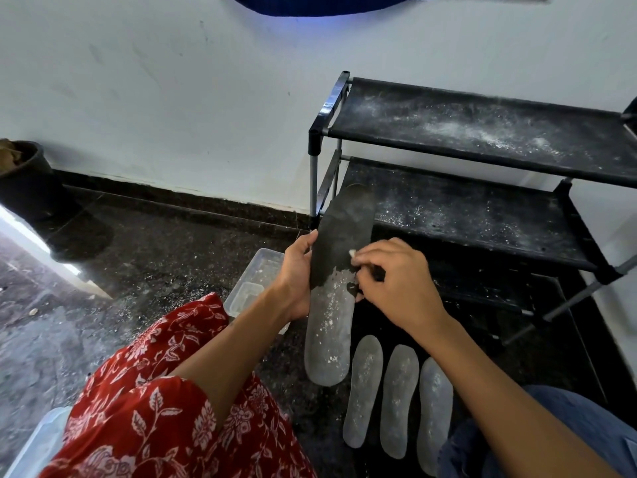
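My left hand (295,276) grips a long shoe insole (336,281) by its left edge and holds it upright in front of me. The insole's upper half is dark and its lower half is grey and powdery. My right hand (396,281) presses against the insole's right side, its fingertips pinching a small whitish piece (352,252) at the line between dark and grey. Three more grey, dusty insoles (398,398) lie side by side on the dark floor below.
A black two-tier shoe rack (482,139) dusted with white powder stands at the right against the white wall. A clear plastic container (256,281) sits on the floor behind my left wrist. A black bin (26,181) stands at the far left.
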Motion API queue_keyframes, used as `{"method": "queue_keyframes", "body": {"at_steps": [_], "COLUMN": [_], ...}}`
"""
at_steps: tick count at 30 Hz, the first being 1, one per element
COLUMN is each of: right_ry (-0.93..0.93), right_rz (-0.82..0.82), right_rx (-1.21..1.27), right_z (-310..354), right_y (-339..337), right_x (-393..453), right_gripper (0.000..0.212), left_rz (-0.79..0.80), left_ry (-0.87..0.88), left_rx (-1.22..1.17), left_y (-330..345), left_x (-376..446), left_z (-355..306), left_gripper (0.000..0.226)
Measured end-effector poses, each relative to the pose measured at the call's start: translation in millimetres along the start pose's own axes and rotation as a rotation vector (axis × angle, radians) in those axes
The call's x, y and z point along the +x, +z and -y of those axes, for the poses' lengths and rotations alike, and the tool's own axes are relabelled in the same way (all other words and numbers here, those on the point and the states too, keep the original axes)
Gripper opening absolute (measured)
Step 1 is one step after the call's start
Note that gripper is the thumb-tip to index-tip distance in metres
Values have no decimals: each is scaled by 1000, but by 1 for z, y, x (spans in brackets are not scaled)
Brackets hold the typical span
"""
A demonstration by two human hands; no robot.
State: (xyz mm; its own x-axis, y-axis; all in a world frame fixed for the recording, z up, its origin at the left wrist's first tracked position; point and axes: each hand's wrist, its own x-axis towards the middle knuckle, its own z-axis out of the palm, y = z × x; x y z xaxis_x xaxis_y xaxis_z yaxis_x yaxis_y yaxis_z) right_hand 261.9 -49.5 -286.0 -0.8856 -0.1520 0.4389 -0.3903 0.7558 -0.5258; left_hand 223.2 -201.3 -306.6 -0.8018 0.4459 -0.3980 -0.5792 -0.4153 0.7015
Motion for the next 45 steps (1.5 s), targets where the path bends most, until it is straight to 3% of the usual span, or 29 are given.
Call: {"method": "queue_keyframes", "body": {"at_steps": [3,6,11,16,24,29,33,39,45], "right_ry": [-26,-18,-51,-44,-111,-112,-122,-129,-118], "right_rz": [67,-85,-97,-161,109,-131,-9,161,-87], "right_rx": [65,149,-13,-37,-5,65,-30,20,2], "right_z": [3,2,-1,-3,10,10,10,16,10], "right_y": [-1,-2,7,5,10,9,12,14,9], "right_x": [-1,0,-2,0,-6,-4,-4,-7,-4], "right_gripper": [14,14,20,18,15,19,23,18,23], "left_rz": [-32,0,41,151,21,73,64,20,62], "left_ry": [5,-13,-71,-167,-90,-84,-86,-78,-84], "left_rx": [43,38,-2,29,3,-22,-13,9,17], "left_y": [0,1,4,5,4,7,7,5,8], "left_x": [-1,-3,-6,-7,-6,-8,-8,-7,-8], "left_z": [-1,-2,-2,0,-2,-4,-2,-3,-3], "left_gripper": [61,65,65,81,76,76,75,78,71]}}
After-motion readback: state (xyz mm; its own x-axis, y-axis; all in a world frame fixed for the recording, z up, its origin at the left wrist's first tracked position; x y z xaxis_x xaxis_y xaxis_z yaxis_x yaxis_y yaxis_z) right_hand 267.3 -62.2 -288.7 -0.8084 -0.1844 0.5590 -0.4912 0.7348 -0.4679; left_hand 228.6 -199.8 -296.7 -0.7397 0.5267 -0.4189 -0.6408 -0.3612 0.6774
